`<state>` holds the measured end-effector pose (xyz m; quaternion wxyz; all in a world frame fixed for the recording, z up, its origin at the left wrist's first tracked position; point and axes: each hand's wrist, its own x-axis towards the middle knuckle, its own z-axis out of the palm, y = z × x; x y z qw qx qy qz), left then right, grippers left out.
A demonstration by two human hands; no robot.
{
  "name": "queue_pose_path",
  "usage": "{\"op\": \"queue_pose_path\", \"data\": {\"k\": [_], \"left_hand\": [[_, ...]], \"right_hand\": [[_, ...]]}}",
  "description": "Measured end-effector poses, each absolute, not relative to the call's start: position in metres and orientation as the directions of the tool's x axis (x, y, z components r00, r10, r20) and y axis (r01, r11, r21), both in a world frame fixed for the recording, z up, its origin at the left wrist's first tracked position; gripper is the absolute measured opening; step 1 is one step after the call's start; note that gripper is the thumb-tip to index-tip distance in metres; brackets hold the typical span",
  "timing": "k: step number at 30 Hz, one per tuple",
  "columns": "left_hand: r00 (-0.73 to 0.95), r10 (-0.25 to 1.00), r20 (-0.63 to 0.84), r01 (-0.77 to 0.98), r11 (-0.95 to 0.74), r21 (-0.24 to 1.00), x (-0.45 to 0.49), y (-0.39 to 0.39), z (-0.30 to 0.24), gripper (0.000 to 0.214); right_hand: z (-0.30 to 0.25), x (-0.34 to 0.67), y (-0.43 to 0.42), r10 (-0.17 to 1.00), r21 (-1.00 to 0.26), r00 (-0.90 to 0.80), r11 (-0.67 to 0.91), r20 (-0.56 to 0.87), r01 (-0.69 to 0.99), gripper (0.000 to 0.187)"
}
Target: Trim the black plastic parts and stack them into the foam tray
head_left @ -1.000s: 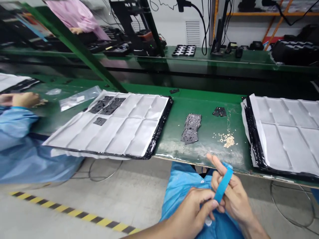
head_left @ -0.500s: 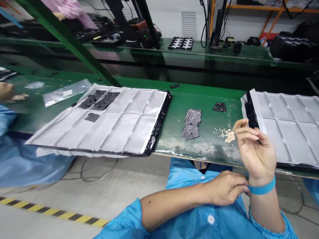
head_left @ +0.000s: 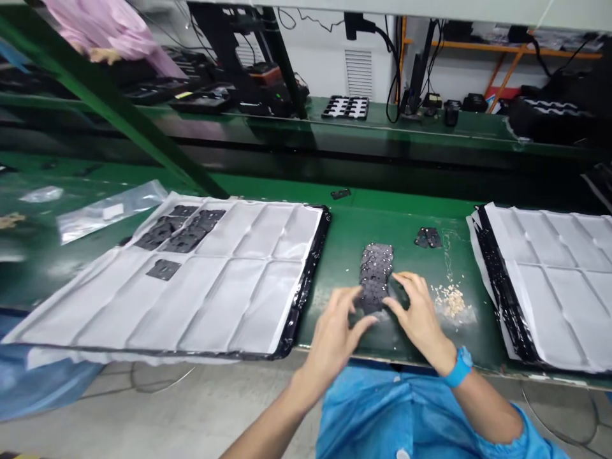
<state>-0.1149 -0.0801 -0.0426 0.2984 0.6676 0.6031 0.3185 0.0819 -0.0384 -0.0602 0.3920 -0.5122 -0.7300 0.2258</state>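
An overlapping row of flat black plates (head_left: 377, 271) with small shiny spots lies on the green bench between my hands. My left hand (head_left: 335, 325) is at the row's lower left, thumb and fingers apart and curved toward it. On the other side, my right hand (head_left: 418, 315) has its thumb and fingers spread, the fingertips close to the row's right edge. Whether the fingertips touch the plates I cannot tell. A blue wristband (head_left: 459, 367) circles my right wrist. Beside that hand is a scattered heap of tiny beige pieces (head_left: 453, 301).
A white-lined tray (head_left: 253, 274) at left holds several black plates (head_left: 191, 229). Another lined tray (head_left: 559, 274) lies at right. Small black parts (head_left: 428, 237) sit further back, and a clear plastic bag (head_left: 109, 210) is at left. A green post (head_left: 119, 108) slants overhead.
My left hand has left the blue wristband on my right wrist. Both hands have moved over the bench, to either side of the black plates. The view has tilted up slightly.
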Motion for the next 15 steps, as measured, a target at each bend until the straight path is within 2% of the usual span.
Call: {"op": "queue_pose_path", "data": {"k": [2,3,7,11,13,15], "left_hand": [[0.026,0.999,0.038,0.723,-0.045,0.69,-0.135,-0.054,-0.051,0.068],[0.05,0.999,0.021,0.743,-0.052,0.667,-0.138,-0.044,-0.055,0.072],[0.13,0.991,-0.017,0.72,-0.082,0.689,-0.131,-0.025,-0.072,0.06],[0.157,0.987,-0.024,0.674,-0.089,0.734,-0.134,-0.021,-0.075,0.068],[0.186,0.982,-0.022,0.654,-0.107,0.749,-0.137,-0.019,-0.071,0.065],[0.219,0.975,-0.02,0.637,-0.128,0.76,-0.14,-0.017,-0.067,0.053]], "right_hand": [[-0.067,0.065,-0.03,0.944,-0.737,-0.202,0.329,0.26,0.59,0.054],[-0.069,0.059,-0.027,0.951,-0.74,-0.215,0.307,0.221,0.598,0.058],[-0.077,0.052,-0.023,0.965,-0.755,-0.226,0.248,0.135,0.607,0.065],[-0.076,0.054,-0.019,0.963,-0.768,-0.252,0.233,0.097,0.597,0.07],[-0.071,0.054,-0.017,0.954,-0.775,-0.287,0.246,0.087,0.583,0.063],[-0.065,0.055,-0.017,0.944,-0.779,-0.32,0.26,0.081,0.57,0.053]]}}
